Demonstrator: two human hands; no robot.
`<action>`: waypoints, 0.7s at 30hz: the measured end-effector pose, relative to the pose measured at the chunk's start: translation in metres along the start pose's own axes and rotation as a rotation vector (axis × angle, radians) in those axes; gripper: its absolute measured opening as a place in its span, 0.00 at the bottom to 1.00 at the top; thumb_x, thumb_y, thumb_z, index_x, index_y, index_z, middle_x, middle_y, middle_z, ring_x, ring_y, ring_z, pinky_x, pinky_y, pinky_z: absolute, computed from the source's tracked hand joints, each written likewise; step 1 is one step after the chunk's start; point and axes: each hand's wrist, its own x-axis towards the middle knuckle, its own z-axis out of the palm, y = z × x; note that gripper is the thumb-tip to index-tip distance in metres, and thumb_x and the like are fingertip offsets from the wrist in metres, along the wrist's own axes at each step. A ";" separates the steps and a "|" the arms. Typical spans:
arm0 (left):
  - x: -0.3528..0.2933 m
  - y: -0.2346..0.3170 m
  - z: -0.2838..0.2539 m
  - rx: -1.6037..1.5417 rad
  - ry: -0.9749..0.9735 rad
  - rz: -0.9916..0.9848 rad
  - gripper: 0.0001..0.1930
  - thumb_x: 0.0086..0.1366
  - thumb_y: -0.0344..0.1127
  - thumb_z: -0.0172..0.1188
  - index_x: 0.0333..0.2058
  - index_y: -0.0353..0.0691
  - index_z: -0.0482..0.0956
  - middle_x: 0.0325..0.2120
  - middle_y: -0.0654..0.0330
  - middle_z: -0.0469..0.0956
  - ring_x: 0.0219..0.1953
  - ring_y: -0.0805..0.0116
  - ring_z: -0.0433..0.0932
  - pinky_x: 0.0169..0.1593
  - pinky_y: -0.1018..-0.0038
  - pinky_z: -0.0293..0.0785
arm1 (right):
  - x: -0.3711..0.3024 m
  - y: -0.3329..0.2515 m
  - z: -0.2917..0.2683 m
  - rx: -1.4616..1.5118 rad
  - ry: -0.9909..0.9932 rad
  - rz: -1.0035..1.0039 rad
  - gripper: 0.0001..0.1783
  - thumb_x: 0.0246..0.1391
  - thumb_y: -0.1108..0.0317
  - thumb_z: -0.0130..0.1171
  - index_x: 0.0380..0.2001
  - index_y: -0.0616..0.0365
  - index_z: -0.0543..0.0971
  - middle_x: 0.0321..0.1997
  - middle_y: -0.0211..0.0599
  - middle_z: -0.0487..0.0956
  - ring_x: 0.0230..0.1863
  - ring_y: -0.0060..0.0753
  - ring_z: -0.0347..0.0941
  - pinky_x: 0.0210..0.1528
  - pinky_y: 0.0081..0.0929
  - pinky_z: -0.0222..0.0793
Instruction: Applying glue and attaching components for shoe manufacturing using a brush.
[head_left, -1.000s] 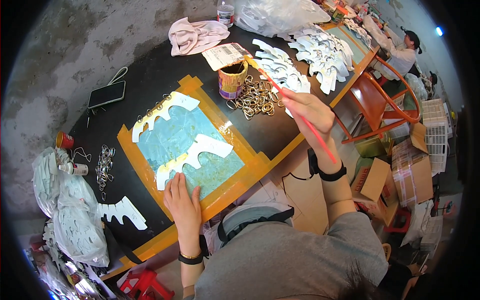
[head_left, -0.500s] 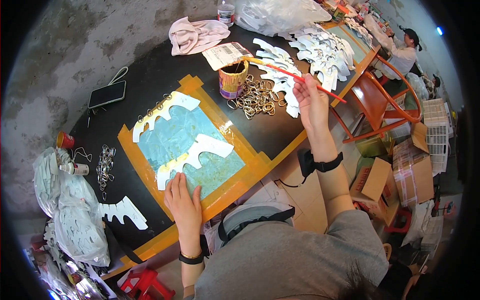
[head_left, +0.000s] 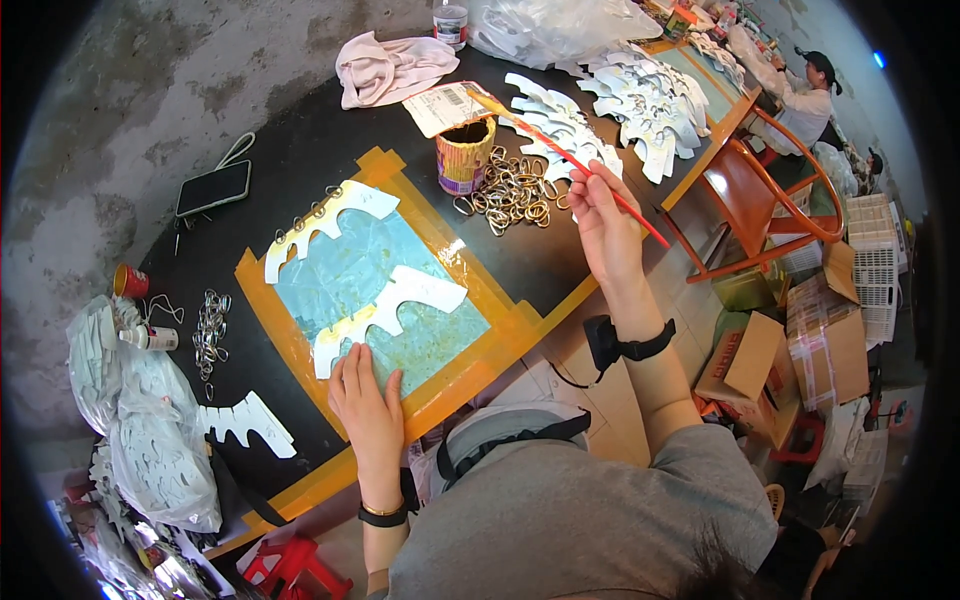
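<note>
My right hand (head_left: 612,230) pinches the red handle of a brush (head_left: 560,150). The brush slants up and left, its yellow-coated tip above the printed card behind the tin. Fingers out, my left hand (head_left: 368,400) rests flat with its tips at the lower edge of a white scalloped piece (head_left: 425,288). That piece has yellow smears on its upper left edge and lies on a taped blue sheet (head_left: 355,265). Farther up the sheet is a second scalloped piece (head_left: 368,200), with several metal rings along its top edge. A yellow-smeared tin (head_left: 464,168) stands right of the sheet.
Loose metal rings (head_left: 515,200) lie beside the tin, more rings (head_left: 210,335) at the left. Stacked white pieces (head_left: 650,115) fill the far right. A phone (head_left: 214,188), a pink cloth (head_left: 390,72) and plastic bags (head_left: 160,450) edge the table. Another person (head_left: 805,95) sits beyond a wooden chair (head_left: 765,190).
My right hand has moved left and slightly down with the brush, whose tip has shifted left and up from above the tin. My left hand stays almost in place.
</note>
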 end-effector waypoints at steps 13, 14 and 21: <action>-0.001 -0.001 0.001 -0.005 -0.008 -0.003 0.27 0.63 0.38 0.62 0.58 0.33 0.69 0.58 0.52 0.69 0.60 0.50 0.64 0.62 0.55 0.58 | -0.012 -0.052 0.043 -1.506 -0.568 -0.975 0.11 0.49 0.85 0.61 0.38 0.66 0.82 0.38 0.42 0.81 0.37 0.34 0.79 0.37 0.24 0.73; -0.001 -0.002 0.001 -0.002 0.005 0.000 0.27 0.62 0.37 0.62 0.58 0.34 0.69 0.58 0.52 0.69 0.60 0.50 0.64 0.62 0.56 0.58 | -0.012 -0.053 0.041 -1.488 -0.538 -0.920 0.10 0.52 0.83 0.60 0.38 0.67 0.82 0.37 0.41 0.82 0.38 0.32 0.79 0.37 0.24 0.73; 0.001 0.000 0.001 -0.030 0.021 -0.005 0.27 0.62 0.37 0.63 0.58 0.33 0.69 0.58 0.53 0.69 0.61 0.50 0.64 0.62 0.55 0.57 | 0.014 -0.032 0.004 -0.314 -0.054 -0.019 0.15 0.62 0.70 0.56 0.47 0.70 0.75 0.38 0.45 0.81 0.37 0.26 0.76 0.46 0.23 0.73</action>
